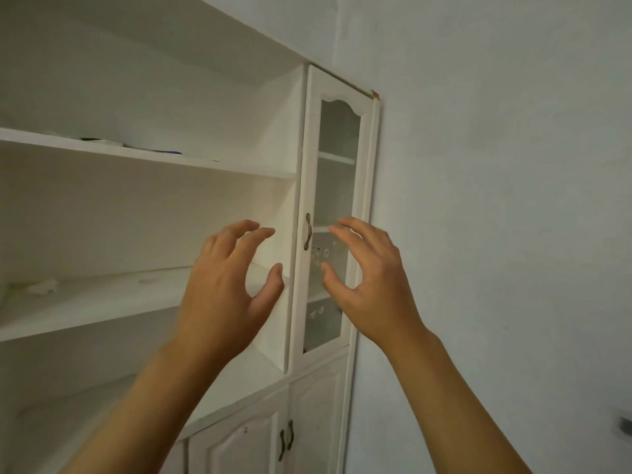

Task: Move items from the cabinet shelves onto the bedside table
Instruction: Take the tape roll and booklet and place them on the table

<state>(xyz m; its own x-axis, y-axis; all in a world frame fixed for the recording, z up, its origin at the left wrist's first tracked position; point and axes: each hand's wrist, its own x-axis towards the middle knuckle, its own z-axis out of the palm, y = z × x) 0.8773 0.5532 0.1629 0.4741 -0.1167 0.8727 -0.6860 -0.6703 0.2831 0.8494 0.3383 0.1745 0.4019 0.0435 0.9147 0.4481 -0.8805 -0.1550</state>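
Left hand [225,289] and right hand [369,285] raised before white cabinet [294,200], glass door [337,213] at 1 o'clock. Both grips released, fingers loosely curled, holding nothing.

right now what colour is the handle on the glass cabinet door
Dark bronze-brown handle, seen in the head view.

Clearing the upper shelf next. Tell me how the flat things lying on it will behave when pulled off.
The flat items lie low and thin, so they are probably light and may flex; what they are is unclear. They should slide rather than roll. Sitting above eye level on the upper shelf, they could slip off the edge unseen.
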